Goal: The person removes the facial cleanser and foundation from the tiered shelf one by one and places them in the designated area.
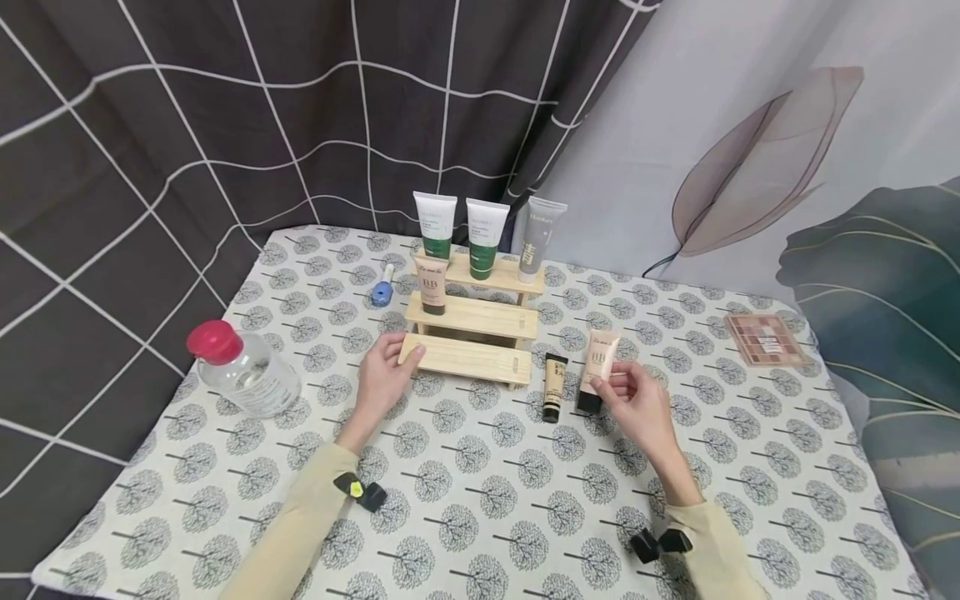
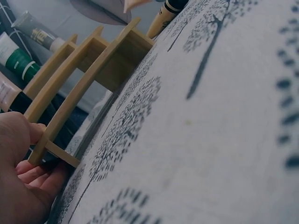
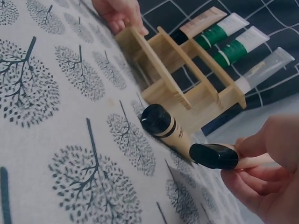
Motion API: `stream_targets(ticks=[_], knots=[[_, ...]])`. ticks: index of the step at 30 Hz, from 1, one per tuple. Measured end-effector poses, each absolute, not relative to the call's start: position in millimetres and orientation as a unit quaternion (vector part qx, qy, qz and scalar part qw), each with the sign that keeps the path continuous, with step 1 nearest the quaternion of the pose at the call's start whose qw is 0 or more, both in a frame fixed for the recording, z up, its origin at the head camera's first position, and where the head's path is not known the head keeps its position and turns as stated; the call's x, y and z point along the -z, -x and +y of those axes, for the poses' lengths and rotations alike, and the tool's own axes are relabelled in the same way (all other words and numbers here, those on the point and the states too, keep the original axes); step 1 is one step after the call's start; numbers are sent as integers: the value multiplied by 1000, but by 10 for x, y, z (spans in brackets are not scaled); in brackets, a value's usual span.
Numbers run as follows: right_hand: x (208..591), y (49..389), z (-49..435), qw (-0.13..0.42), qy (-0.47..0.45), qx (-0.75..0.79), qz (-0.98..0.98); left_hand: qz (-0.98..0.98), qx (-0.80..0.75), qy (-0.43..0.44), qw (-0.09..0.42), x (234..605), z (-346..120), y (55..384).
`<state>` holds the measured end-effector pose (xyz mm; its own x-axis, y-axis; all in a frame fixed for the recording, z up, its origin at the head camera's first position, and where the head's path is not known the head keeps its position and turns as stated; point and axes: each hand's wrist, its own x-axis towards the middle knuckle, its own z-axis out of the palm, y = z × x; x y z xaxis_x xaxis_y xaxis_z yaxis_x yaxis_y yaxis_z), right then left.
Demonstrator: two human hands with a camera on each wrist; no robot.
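A three-step wooden display stand (image 1: 467, 358) stands on the patterned cloth. My left hand (image 1: 382, 375) grips the left end of its lowest step, thumb on top and fingers beneath, as the left wrist view shows. Between thumb and fingers my right hand (image 1: 636, 404) pinches a pink BB cream tube (image 1: 599, 358) with its black cap (image 3: 214, 156) down. Just left of it is a small beige tube (image 1: 555, 387) with black ends. Another BB cream tube (image 1: 432, 285) stands on the middle step. Two white-and-green tubes (image 1: 486, 237) and a grey tube (image 1: 539, 237) occupy the top step.
A clear bottle (image 1: 258, 379) with a red cap is at the left. Behind the stand's left side lies a small blue-and-white item (image 1: 382, 287). An eyeshadow palette (image 1: 767, 339) lies at the right. A dark grid curtain (image 1: 300, 108) hangs along the back.
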<state>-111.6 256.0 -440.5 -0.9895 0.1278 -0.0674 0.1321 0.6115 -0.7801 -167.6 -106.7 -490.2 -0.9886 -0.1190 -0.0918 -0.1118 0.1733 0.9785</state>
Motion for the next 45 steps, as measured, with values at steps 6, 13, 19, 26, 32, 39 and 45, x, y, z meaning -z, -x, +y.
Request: stream_targets(ticks=[6,13,19,26,32,39,45], knots=[[4485,1069,2610,32,-80,409,908,-765,639,-76,0,4901,-1064,1682],[4551,1031,2637,55,-75,402,911,-766,638,-76,2,4911,-1062,1687],[4581,1045,2650,69,-82,388,915,-766,638,-78,3,4907,-1056,1685],[4577,1045,2661,60,-92,348,931,-767,637,-79,-1,4909,-1055,1692],[4583,1035,2664,31,-84,322,942,-769,633,-83,4,4905,-1056,1684],[4514,1032,2671,-17,-52,310,949,-768,635,-83,-2,4909,-1059,1678],[4365,1109,2601,-40,-19,329,943,-765,639,-81,2,4905,-1057,1682]])
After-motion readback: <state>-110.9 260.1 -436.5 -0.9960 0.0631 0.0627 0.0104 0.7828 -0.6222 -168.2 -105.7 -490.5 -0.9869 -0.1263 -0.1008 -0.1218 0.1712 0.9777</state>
